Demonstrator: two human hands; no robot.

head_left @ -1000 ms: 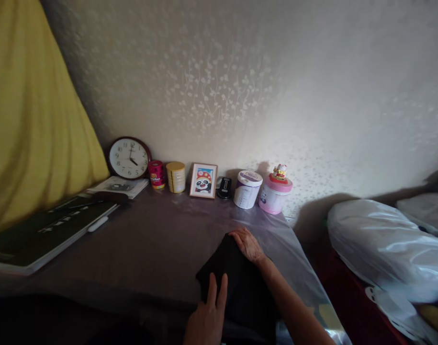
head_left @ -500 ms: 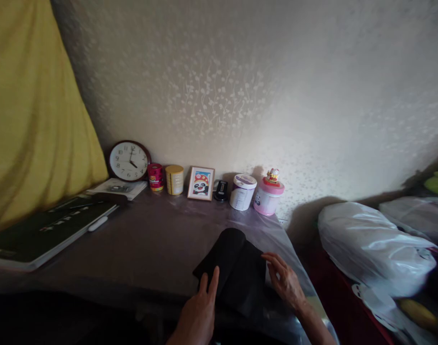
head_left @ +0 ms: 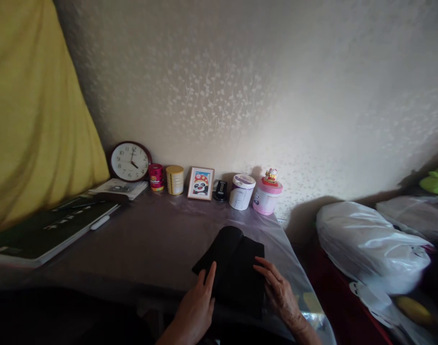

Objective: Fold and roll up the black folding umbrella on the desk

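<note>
A black, open book-like item [head_left: 240, 273] lies near the table's front edge. Its left half curves up into a rounded fold, while the right half looks flatter; I cannot tell whether it is paper or cloth. My left hand [head_left: 197, 299] rests on its lower left part, index and middle fingers stretched out over the black surface. At the right edge is my right hand [head_left: 278, 290], its fingertips lying on the right half. That hand's thumb is hidden from view.
Along the wall stand a clock [head_left: 130, 162], a pink can [head_left: 156, 177], a yellow can [head_left: 174, 180], a framed panda picture [head_left: 201, 183], a white tub [head_left: 242, 192] and a pink tub [head_left: 267, 199]. A green book [head_left: 57, 225] lies left; white bags [head_left: 369, 244] sit right.
My right hand has moved left and slightly down, from the item's right corner onto its right half, which now lies flatter. My left hand has stayed nearly in place.
</note>
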